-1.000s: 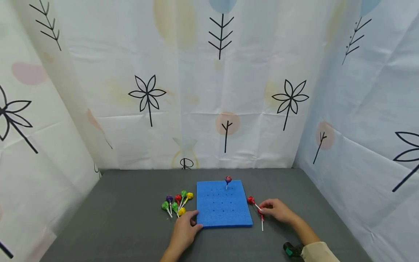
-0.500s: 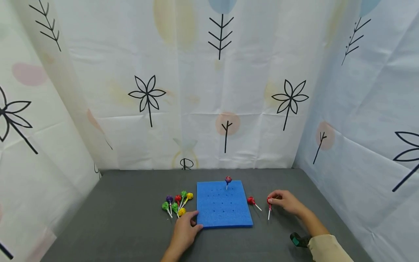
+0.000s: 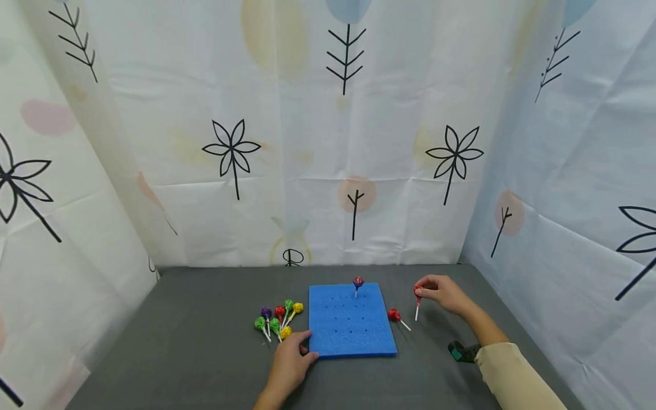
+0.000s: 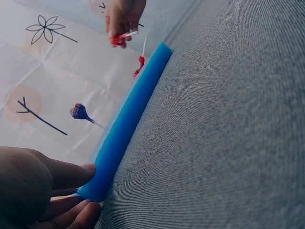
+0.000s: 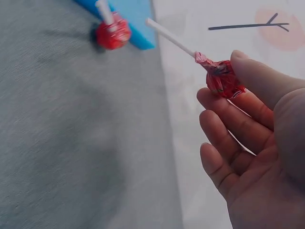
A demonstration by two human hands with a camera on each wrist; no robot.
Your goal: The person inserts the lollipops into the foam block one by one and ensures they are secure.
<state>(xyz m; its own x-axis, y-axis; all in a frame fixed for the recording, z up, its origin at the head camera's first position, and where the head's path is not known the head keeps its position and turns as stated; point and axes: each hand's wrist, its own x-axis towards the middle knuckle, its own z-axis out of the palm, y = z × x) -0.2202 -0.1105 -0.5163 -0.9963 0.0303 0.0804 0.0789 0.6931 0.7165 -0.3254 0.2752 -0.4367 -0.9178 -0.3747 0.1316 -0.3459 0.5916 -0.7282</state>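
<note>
Right fingers (image 5: 238, 125): right hand (image 3: 443, 293) pinching a red lollipop (image 5: 224, 80) by its head, stick pointing down!
Left hand (image 3: 288, 361): fingers clamped at the blue board (image 3: 353, 344)'s near-left corner.
Board's right: second red lollipop (image 3: 393, 315) lying on the surface (image 3: 205, 324).

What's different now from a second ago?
The right hand moved away from the person and a little right, taking one red lollipop with it, so that lollipop is now apart from the other red lollipop. Nothing visibly was let go. The left hand stayed at the corner of the blue board, and the standing lollipop stayed in it.
</note>
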